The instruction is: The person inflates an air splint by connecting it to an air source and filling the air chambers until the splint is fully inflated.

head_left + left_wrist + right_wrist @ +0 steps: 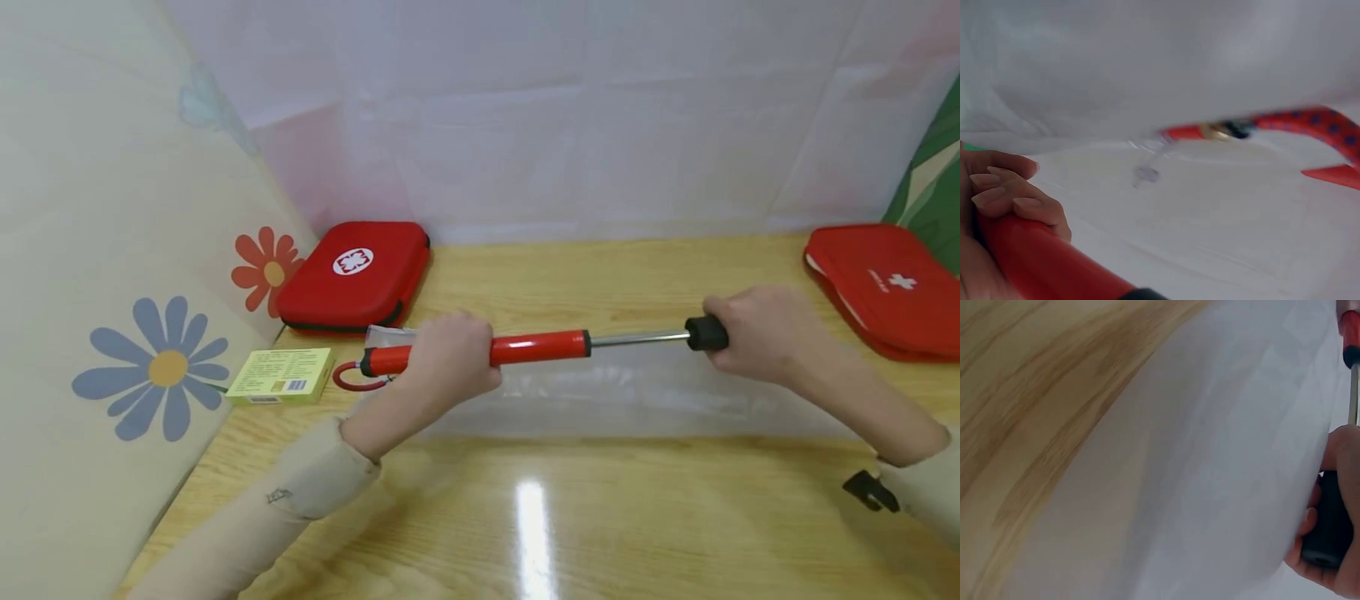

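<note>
A red hand pump (540,346) lies nearly level across the middle of the head view. My left hand (453,354) grips its barrel, and my right hand (761,329) holds the black handle (705,333), with a length of metal rod (637,338) showing between barrel and handle. From the pump's left end curves a red hose (341,377). In the left wrist view the hose (1316,125) shows dark dots and a brass-coloured fitting, close to a small clear valve (1146,174) on a plastic sheet or bag. This translucent plastic bag (600,408) lies beneath the pump.
Behind my left hand sits a red zipped case (352,279) with a white emblem. A yellow-green box (281,377) lies by the left wall. At the far right is a red pouch (892,283) with a white cross. Printed cloth hangs behind the wooden table (637,508).
</note>
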Demonstrator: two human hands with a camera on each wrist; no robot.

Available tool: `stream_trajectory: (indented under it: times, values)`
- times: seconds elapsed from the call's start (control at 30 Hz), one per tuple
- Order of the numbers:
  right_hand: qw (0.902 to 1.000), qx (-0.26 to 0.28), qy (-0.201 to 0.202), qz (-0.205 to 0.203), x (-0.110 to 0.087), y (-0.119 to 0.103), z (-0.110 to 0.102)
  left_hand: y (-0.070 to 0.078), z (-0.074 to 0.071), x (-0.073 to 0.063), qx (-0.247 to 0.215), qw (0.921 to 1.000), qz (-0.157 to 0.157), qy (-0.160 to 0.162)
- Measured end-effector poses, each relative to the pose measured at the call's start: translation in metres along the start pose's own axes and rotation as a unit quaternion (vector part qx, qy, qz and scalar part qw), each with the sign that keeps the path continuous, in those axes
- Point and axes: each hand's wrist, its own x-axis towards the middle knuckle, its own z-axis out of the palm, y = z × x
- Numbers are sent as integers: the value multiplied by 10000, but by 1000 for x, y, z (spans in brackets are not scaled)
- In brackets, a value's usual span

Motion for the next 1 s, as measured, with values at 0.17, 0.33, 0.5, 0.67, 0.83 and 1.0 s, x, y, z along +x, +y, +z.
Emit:
stream_trajectory:
  times: [0.17,0.33,0.5,0.67,0.83,1.0]
  values:
    - [9999,-7,-96,-107,9,-16,-3,7,-2,1,9,10000,23,39]
    - [9996,96,-237,-89,18,-31,-6,16,-6,2,-90,9998,-19,182]
    - [9988,119,-463,-90,27,-43,-8,27,-10,5,-114,9997,-54,218]
    - [9993,151,-230,-264,32,-53,-5,37,-12,7,-201,9996,54,211]
    - [9990,170,20,-413,33,-55,-2,39,-13,8,-227,9994,170,201]
    - [9987,296,214,-348,22,-39,1,30,-12,5,-196,9995,253,-1]
